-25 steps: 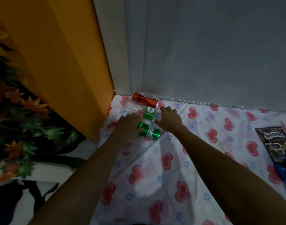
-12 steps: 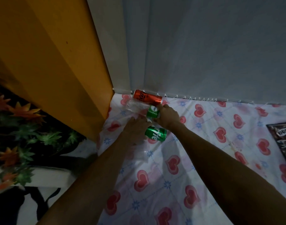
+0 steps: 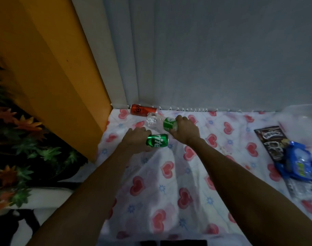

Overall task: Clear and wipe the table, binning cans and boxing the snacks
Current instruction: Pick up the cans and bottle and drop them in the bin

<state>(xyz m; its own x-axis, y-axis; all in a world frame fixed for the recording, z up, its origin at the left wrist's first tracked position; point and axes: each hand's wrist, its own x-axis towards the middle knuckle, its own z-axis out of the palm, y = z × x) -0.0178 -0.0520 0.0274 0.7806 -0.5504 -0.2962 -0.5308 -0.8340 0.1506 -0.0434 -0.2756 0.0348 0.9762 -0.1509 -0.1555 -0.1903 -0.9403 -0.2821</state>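
My left hand (image 3: 136, 138) grips a green Sprite can (image 3: 157, 140) lying on its side near the far left corner of the table. Just beyond it, my right hand (image 3: 184, 129) holds a clear plastic bottle with a green label (image 3: 166, 123), its crumpled clear end pointing left. A red can (image 3: 143, 109) lies on its side against the back wall, apart from both hands. The table wears a white cloth with red hearts (image 3: 169, 183).
Snack packets lie at the right edge: a dark brown one (image 3: 270, 139) and a blue one (image 3: 298, 164), with a clear plastic bag (image 3: 304, 119) behind them. An orange panel (image 3: 54, 77) and a leafy floral surface (image 3: 18, 148) border the left. Grey curtain (image 3: 204, 59) behind.
My left hand has closed round the Sprite can and my right hand round the bottle. The view has shifted, bringing the blue snack packet into sight.
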